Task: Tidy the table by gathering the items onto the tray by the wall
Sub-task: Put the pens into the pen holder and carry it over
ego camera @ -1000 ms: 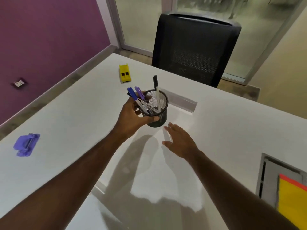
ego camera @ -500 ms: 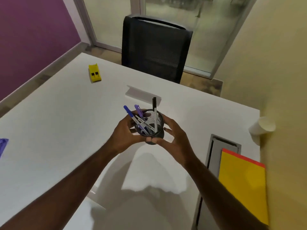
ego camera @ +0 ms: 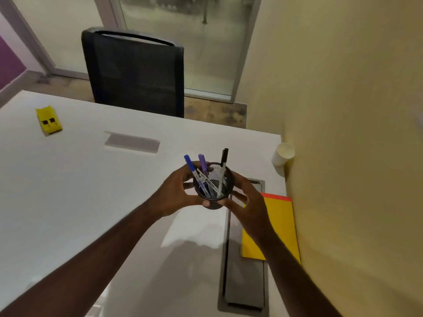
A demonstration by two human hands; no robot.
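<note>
**Pen cup held over the desk's right side**

Both hands carry the black mesh pen cup (ego camera: 212, 186) above the white desk (ego camera: 91, 191), near its right edge by the yellow wall (ego camera: 343, 133). The left hand (ego camera: 176, 193) has its grip curled round the cup's left side; the right hand (ego camera: 247, 202) cups the other side with fingers spread. Three markers stand in it: blue (ego camera: 191, 167), purple (ego camera: 202, 163), black (ego camera: 223, 165).

Just under the right hand lie a grey tray (ego camera: 245, 282) and a yellow pad (ego camera: 279, 225) partly on it. A paper cup (ego camera: 282, 154) stands against the wall beyond. Leftward the desk is wide open, with a yellow toy car (ego camera: 48, 121) far off and a chair (ego camera: 135, 72) behind.
</note>
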